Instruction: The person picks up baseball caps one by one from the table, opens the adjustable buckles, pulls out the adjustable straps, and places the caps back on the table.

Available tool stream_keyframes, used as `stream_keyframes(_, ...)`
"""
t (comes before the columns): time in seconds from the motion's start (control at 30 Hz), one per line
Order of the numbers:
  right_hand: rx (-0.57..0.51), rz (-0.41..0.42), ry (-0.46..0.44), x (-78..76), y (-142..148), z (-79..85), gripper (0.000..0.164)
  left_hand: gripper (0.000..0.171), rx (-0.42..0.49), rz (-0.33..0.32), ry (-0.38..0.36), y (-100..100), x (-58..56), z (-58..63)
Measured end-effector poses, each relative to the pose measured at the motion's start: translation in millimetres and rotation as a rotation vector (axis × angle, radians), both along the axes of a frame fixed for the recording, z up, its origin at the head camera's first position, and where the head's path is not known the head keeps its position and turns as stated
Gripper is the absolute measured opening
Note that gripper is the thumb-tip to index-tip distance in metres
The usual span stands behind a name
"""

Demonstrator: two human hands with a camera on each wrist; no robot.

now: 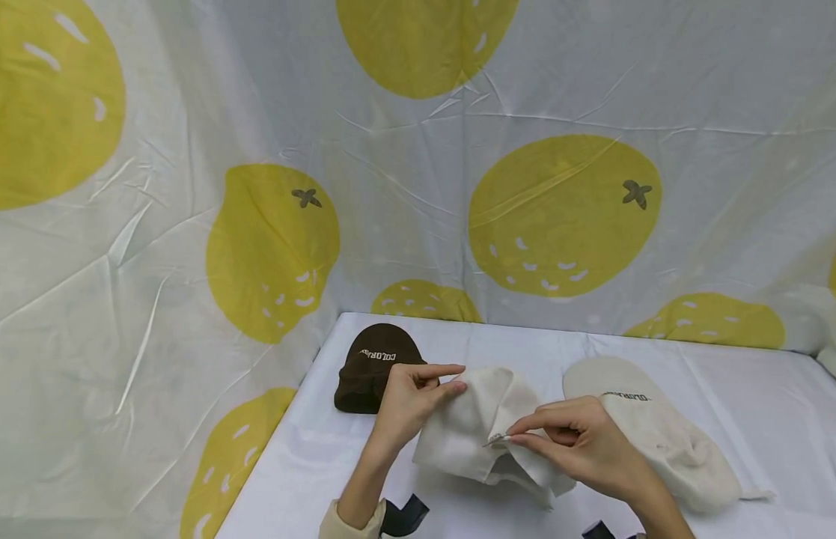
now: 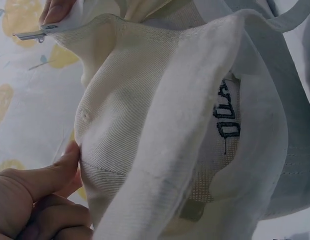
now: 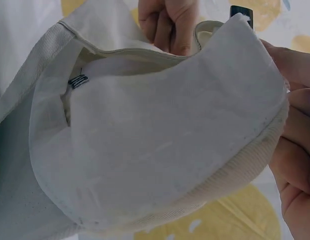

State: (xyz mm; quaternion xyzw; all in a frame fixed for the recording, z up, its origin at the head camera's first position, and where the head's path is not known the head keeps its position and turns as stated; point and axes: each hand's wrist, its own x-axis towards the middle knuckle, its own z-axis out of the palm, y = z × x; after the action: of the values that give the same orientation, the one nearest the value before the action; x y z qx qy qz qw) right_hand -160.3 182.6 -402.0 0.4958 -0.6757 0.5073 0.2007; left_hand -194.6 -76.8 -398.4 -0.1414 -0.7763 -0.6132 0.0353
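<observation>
A cream baseball cap (image 1: pixel 458 442) is held up between both hands, its inside partly showing in the left wrist view. My left hand (image 1: pixel 411 400) pinches the cap's edge between thumb and fingers. With thumb and index finger, my right hand (image 1: pixel 586 442) pinches the edge beside a small metal buckle (image 2: pixel 30 36). A loose cloth strap (image 2: pixel 292 19) extends from the other side of the cap's opening. Dark stitched lettering (image 2: pixel 225 117) shows inside the crown. Thumb and curled fingers of the right hand (image 3: pixel 297 135) also appear in the right wrist view.
A dark brown cap (image 1: pixel 377 367) with white lettering sits at the table's back left. Another cream cap (image 1: pixel 687 457) lies on the right, partly behind the right hand, its strap end trailing. The table has a white cover (image 1: pixel 761 404); a lemon-print curtain (image 1: pixel 404 165) hangs behind.
</observation>
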Motion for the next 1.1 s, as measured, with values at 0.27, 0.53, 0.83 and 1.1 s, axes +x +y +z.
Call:
stream_keyframes(0.27, 0.024, -0.011, 0.012, -2.0, 0.4, -1.2, 0.039, 0.015, 0.023, -0.003, 0.048, 5.5, 0.6, -0.4)
stream_keyframes(0.53, 0.076, -0.054, -0.021, -0.1, 0.5, -2.3, 0.035, 0.014, 0.147, -0.049, 0.13, 8.5, 0.8, -2.2)
stream_keyframes(0.83, 0.159, -0.147, -0.111, 4.3, 0.4, 0.6, 0.028, 0.013, 0.196, -0.085, 0.212, 10.7, 1.6, -5.2)
stream_keyframes(1.1, 0.137, -0.197, -0.182, 3.5, 1.3, -1.1, 0.024, 0.012, 0.201, -0.064, 0.227, 12.1, 2.7, -3.5)
